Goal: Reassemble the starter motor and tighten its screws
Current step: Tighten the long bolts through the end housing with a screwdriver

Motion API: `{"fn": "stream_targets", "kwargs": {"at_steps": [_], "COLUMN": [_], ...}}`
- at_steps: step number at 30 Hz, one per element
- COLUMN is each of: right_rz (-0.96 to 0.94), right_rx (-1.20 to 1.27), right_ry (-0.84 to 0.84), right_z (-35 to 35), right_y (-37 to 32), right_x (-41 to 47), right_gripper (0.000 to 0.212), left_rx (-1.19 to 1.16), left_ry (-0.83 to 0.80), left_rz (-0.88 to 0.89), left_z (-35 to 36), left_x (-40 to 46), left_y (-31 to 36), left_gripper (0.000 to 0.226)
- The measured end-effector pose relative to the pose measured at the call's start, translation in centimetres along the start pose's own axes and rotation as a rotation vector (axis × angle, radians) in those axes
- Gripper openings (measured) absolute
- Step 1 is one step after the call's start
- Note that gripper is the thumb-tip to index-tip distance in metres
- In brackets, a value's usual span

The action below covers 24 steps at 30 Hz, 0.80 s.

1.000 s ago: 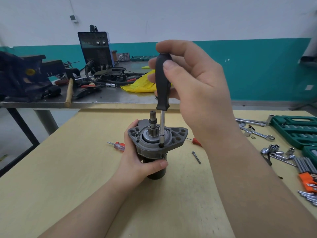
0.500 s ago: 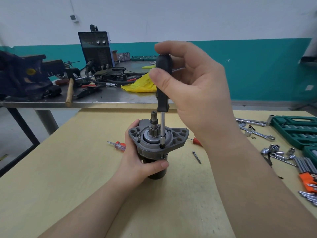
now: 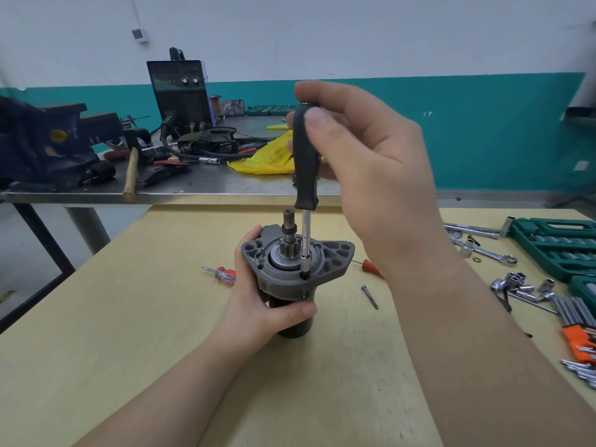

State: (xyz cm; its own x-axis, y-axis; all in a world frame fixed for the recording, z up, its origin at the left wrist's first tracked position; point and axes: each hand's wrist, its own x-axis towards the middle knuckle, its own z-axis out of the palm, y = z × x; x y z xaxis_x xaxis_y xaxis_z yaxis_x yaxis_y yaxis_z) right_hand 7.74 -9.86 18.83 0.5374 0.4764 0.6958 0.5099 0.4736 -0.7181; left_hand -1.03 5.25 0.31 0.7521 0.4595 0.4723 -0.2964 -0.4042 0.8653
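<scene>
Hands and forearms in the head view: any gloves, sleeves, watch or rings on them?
None visible. The left hand and the right hand are both bare, with no gloves or rings showing. Both forearms are uncovered to the bottom frame edge: no sleeve cuff, watch or wristband. Fingernails look short and unpainted.

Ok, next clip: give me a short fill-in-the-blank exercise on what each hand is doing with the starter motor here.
1. The right hand grips the black-handled ____ standing upright on the motor's flange.
2. The left hand holds the grey metal starter motor upright on the ____ wooden table.
3. A loose silver screw lies on the table to the ____ of the motor.

Missing words: screwdriver; yellow; right
</scene>
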Motion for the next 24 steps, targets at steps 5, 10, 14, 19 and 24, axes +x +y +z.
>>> {"fn": "stream_targets", "kwargs": {"at_steps": [5,10,14,19,24], "right_rz": [-0.035,-0.02,-0.034,-0.048,-0.054], "right_rx": [-0.081,-0.064,-0.074,-0.085,-0.124], "right_ry": [-0.03,-0.014,-0.022,0.001,0.011], "right_z": [-0.02,0.18,0.1,0.14,0.08], "right_y": [-0.27,-0.1,-0.07,-0.13,-0.09], "right_x": [-0.15,-0.13,-0.16,-0.09,-0.11], "right_gripper": [0.024,0.019,0.024,0.021,0.029], "left_rx": [0.009,0.006,0.008,0.003,0.006], "left_ry": [0.0,-0.005,0.013,0.013,0.017], "left_rz": [0.018,0.014,0.027,0.013,0.01], "left_z": [-0.04,0.06,0.09,0.03,0.05], "left_x": [-0.14,-0.15,-0.12,-0.06,0.01], "left_y": [-0.1,0.19,0.12,0.04,-0.07], "left_gripper": [0.126,0.121,0.119,0.122,0.12]}}
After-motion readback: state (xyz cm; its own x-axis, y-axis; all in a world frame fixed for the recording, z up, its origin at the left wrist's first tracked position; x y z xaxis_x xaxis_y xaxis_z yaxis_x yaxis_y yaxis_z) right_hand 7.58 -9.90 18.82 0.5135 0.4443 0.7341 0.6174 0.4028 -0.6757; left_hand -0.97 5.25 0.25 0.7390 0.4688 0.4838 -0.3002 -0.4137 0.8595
